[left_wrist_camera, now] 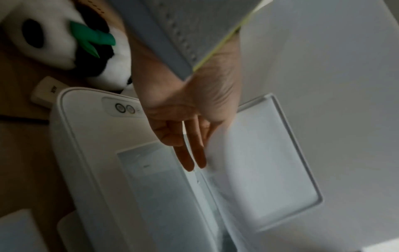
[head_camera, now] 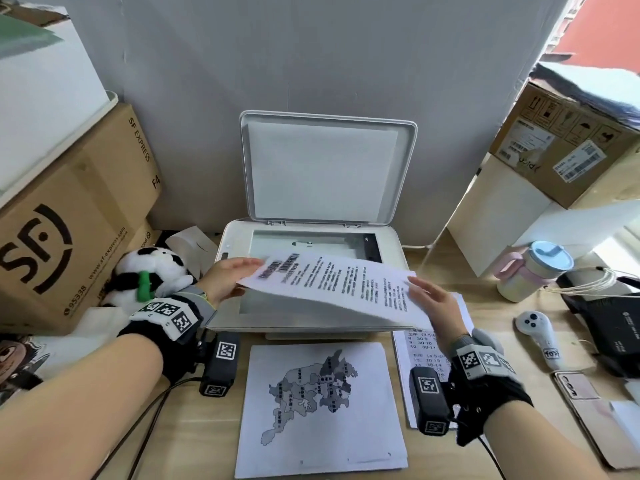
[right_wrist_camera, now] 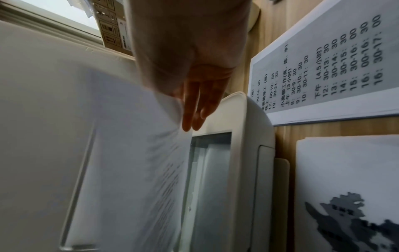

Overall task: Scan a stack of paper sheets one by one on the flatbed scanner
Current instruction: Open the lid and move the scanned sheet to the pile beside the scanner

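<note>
The white flatbed scanner (head_camera: 221, 282) stands mid-table with its lid (head_camera: 322, 171) raised against the wall and its glass (head_camera: 311, 242) bare. A printed sheet (head_camera: 332, 285) hangs tilted over the glass, text side up. My left hand (head_camera: 242, 275) pinches its left edge, thumb on top. At the sheet's right edge my right hand (head_camera: 424, 292) pinches it the same way. In the right wrist view the fingers (right_wrist_camera: 194, 109) lie under the sheet (right_wrist_camera: 134, 153). A stack topped by a map page (head_camera: 318, 407) lies in front of the scanner. Another stack, with a timetable (head_camera: 426, 348) on top, lies to its right.
A panda plush (head_camera: 152, 275) and an SF cardboard box (head_camera: 69, 220) crowd the scanner's left side. To the right stand a lidded mug (head_camera: 533, 271), a white controller (head_camera: 540, 334), a phone (head_camera: 576, 386) and a cardboard box (head_camera: 568, 147).
</note>
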A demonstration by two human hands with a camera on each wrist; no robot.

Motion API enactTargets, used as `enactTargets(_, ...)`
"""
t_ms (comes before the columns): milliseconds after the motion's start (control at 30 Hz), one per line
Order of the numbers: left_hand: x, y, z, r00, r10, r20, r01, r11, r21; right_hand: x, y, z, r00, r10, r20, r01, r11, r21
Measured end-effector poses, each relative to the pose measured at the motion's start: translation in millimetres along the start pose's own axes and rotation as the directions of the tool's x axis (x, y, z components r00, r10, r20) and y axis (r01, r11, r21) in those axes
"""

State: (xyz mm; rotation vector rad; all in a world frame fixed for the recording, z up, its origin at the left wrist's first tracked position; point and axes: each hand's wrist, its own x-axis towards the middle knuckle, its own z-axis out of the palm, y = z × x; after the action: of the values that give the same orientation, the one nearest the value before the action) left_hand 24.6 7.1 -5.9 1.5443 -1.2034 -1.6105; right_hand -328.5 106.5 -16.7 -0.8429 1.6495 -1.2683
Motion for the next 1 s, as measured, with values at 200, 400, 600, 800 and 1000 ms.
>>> enactTargets(200,-1.6,-16.0,13.0,1.000,0.016,-0.012,-0.014,0.990,0.138,-9.3,19.8,-9.3,0.985,0.173,0.008,-0.172,0.983,-0.069)
enactTargets(400,2.9,-18.0,25.4,0.998,0.061,-0.018,-0.057,0.988,0.142,-21.5,31.1,-28.0,0.955,0.292,0.057,-0.264,0.920,-0.290)
enactTargets(600,1.1,-10.6,57.0,0.998,-0.045,0.051,0.045,0.999,0.010,-31.4,51.0,-52.7,0.958,0.241,-0.158,-0.252,0.966,-0.057)
enactTargets(800,-9.0,-19.3,65.3,0.825,-0.322,0.465,0.150,0.917,0.369,-37.9,73.5,-73.6,0.840,0.376,-0.390,-0.249,0.907,0.339)
enactTargets(1000,-12.7,-58.3,67.3,0.662,-0.573,0.483,0.201,0.757,0.622,-42.0,102.8,-84.1,0.747,0.467,-0.474,-0.310,0.874,0.374)
